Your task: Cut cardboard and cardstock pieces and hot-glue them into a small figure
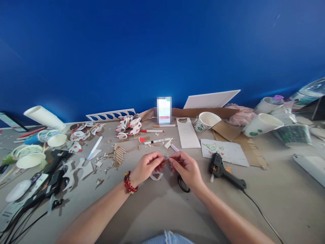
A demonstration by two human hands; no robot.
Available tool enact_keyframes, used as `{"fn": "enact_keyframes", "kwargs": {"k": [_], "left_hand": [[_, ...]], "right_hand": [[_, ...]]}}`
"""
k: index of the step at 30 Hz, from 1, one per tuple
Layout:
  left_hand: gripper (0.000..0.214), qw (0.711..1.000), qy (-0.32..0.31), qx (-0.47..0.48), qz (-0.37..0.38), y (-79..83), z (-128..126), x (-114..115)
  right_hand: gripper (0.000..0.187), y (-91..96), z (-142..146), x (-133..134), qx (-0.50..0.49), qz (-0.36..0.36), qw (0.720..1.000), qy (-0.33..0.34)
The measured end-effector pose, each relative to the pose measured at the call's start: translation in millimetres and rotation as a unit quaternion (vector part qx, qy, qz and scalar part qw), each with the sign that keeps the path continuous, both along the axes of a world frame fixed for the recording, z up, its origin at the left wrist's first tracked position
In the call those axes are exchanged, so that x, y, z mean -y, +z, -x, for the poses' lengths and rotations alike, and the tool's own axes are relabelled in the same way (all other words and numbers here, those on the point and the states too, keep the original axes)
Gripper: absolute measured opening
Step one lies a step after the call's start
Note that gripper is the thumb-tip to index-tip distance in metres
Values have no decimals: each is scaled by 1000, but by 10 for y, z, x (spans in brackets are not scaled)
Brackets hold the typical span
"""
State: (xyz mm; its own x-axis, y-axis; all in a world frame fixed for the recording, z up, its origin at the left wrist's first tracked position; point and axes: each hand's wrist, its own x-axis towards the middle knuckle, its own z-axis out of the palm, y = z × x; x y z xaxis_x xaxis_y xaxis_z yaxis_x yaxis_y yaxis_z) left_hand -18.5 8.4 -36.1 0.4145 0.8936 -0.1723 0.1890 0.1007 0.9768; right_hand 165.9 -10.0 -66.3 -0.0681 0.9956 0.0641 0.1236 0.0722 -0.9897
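Observation:
In front of me, my left hand (149,164) and my right hand (187,167) meet with their fingertips pinched together. Between them is a small brown piece (166,161) that looks like cardboard, mostly covered by the fingers. A white cut-out (156,176) lies on the table just below my left fingers. Under my right hand a black ring-shaped handle (183,184) shows, probably of scissors; the rest is hidden. Right of that hand, a black glue gun (223,171) rests on its side. A pale lilac stick (174,147) lies just beyond the fingertips.
White bird-like cut-outs (128,126) are heaped beyond my left hand, near markers (152,131). Cardboard scraps (119,155) litter the left. A phone (164,111) stands by the blue wall. Paper cups (207,121), a drawing (224,151) and a power strip (22,200) surround the workspace.

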Motion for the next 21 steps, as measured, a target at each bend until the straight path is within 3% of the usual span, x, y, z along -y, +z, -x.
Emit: {"fn": "enact_keyframes", "kwargs": {"k": [21], "left_hand": [[22, 996, 16, 45, 75, -110, 11, -37]], "right_hand": [[23, 37, 3, 5, -27, 32, 998, 41]]}}
